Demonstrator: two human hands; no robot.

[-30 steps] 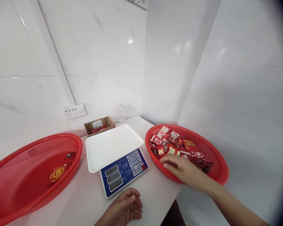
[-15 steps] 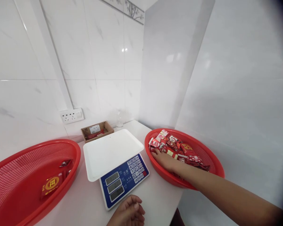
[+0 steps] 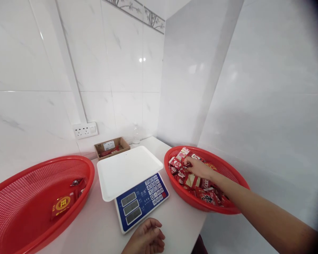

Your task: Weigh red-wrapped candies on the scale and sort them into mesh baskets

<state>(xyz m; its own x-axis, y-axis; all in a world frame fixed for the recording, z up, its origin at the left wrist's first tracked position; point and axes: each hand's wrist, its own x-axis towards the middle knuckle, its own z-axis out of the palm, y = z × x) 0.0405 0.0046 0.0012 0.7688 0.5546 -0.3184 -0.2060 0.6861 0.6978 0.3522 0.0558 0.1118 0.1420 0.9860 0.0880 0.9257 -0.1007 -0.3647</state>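
Right hand point(image 3: 200, 169), centre-right: fingers among red snack packets point(image 3: 176, 163) in plastic basket point(image 3: 181, 192), grip unclear | left hand point(image 3: 148, 235), bottom centre: fingers released, near digital scale point(image 3: 141, 204)

Bright, diffuse illumination; specular glare spots on marbled wall tiles point(image 3: 129, 67) and grey side wall point(image 3: 254, 91); black vignetting at right-hand corners.

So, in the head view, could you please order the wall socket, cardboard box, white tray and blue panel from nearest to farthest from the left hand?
1. Blue panel, just beyond the left hand.
2. White tray, behind the panel.
3. Cardboard box, behind the tray.
4. Wall socket, on the wall.
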